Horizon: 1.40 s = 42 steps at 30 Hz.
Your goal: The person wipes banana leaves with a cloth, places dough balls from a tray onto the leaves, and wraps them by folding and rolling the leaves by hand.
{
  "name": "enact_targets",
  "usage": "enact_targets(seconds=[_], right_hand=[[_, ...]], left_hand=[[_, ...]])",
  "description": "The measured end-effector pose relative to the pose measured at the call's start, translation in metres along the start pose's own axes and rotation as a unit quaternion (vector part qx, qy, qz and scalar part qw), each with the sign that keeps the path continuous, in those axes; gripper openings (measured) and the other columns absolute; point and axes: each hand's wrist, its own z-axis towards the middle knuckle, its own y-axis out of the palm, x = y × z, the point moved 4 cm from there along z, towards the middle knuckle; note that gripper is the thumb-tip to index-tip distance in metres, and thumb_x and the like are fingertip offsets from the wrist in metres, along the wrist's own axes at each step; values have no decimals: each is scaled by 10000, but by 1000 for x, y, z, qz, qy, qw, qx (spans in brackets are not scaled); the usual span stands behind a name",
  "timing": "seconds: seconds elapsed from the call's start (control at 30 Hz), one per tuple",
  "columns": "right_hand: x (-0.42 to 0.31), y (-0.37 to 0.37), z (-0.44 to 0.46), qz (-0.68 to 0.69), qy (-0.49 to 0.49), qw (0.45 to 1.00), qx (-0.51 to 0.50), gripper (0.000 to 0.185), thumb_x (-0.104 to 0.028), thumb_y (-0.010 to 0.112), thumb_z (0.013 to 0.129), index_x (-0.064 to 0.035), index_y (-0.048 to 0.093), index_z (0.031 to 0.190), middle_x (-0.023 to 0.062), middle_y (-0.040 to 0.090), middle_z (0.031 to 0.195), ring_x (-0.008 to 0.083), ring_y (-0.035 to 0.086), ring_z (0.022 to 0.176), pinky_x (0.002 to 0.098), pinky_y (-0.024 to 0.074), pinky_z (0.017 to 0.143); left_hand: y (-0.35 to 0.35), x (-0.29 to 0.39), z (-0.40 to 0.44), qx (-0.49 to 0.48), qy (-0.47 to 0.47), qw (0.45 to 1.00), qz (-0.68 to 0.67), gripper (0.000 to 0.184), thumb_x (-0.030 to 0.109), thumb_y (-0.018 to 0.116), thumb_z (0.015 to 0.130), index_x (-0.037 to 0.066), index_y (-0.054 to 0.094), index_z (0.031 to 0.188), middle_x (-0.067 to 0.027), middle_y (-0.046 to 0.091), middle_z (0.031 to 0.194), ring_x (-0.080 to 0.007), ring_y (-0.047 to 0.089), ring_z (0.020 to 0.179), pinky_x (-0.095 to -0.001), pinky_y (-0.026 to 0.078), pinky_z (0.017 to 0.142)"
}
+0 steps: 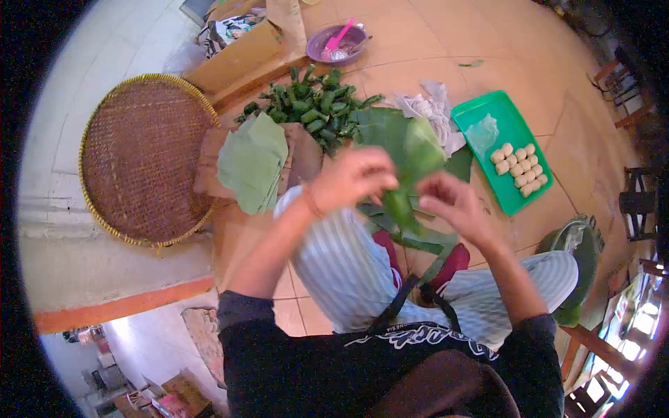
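My left hand has its fingers closed at the upper left side of a folded green banana leaf. Motion blurs the fingertips, and the inside of the leaf is hidden. Just to the right, my right hand is held with bent fingers and the thumb apart, close to the leaf, with nothing visible in it. Beneath and beyond the hands lie larger banana leaf sheets. Cut leaf pieces are stacked left of my left hand. A heap of green leaf-wrapped parcels sits farther out.
A green tray at right bears several pale dough rolls and clear plastic. A whitish cloth lies beside it. A round woven tray is at left. A purple bowl with a pink utensil and a cardboard box stand farther away.
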Motion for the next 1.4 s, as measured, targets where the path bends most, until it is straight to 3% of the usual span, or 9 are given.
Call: enact_targets(seconds=[0.2,0.4,0.5,0.8,0.9,1.07,1.13,1.23,1.4], right_hand=[[111,-100,68,-217,-52,958,182,296,-188,626,772,-20,561,1006,140,594,971,267,585,869,352,470,761],[215,-171,82,-515,32,805,295,335,-16,588,706,-19,480,1023,193,522,956,353,528,899,415,457,738],[251,-185,86,-544,167,785,246,402,29,552,680,-25,450,1065,198,519,920,369,518,896,456,439,704],[293,-228,96,-524,164,799,246,396,71,525,663,-11,468,1046,212,511,962,363,512,904,446,427,716],[280,-232,115,-590,132,724,333,405,22,569,676,-10,476,1069,222,517,998,373,511,922,455,419,759],[213,-168,199,-517,-65,817,249,623,-246,685,684,-69,428,1222,196,436,1244,401,399,1130,450,379,896],[216,-141,230,-586,-71,753,291,619,-316,675,694,-122,444,1234,195,438,1256,410,384,1156,448,378,907],[240,-126,269,-611,-55,746,261,543,-295,643,722,-144,474,1215,215,479,1205,413,443,1083,445,393,887],[248,-104,281,-522,-8,851,51,505,-84,582,655,-78,518,1155,204,533,1089,369,478,1014,443,409,857]], left_hand=[[-161,-29,15,197,-60,975,87,136,146,589,832,15,574,864,-30,557,754,-101,562,604,-238,506,548],[-265,-117,5,367,-118,890,244,255,242,588,836,7,614,933,-48,602,820,-115,564,680,-247,487,560],[-226,-132,16,347,-127,887,276,263,257,596,822,24,617,941,-58,618,851,-144,580,712,-261,480,609],[33,-219,36,-21,-50,950,308,294,139,615,732,-10,560,979,-176,553,1014,-341,513,986,-396,411,872],[92,-245,21,-71,-65,951,295,415,149,623,718,-6,519,1088,-178,482,1174,-340,432,1125,-412,352,969],[143,-263,15,-101,-78,914,386,676,261,656,710,34,375,1281,-141,262,1392,-298,207,1306,-480,164,1060],[152,-262,16,-115,-105,903,401,756,311,656,710,44,314,1329,-126,189,1434,-284,142,1336,-496,109,1071],[153,-264,16,-110,-122,891,424,809,365,646,711,51,269,1355,-113,147,1451,-276,110,1346,-504,78,1072],[156,-272,14,-76,-108,895,425,810,403,631,712,56,275,1352,-117,176,1443,-278,134,1341,-516,88,1067]])
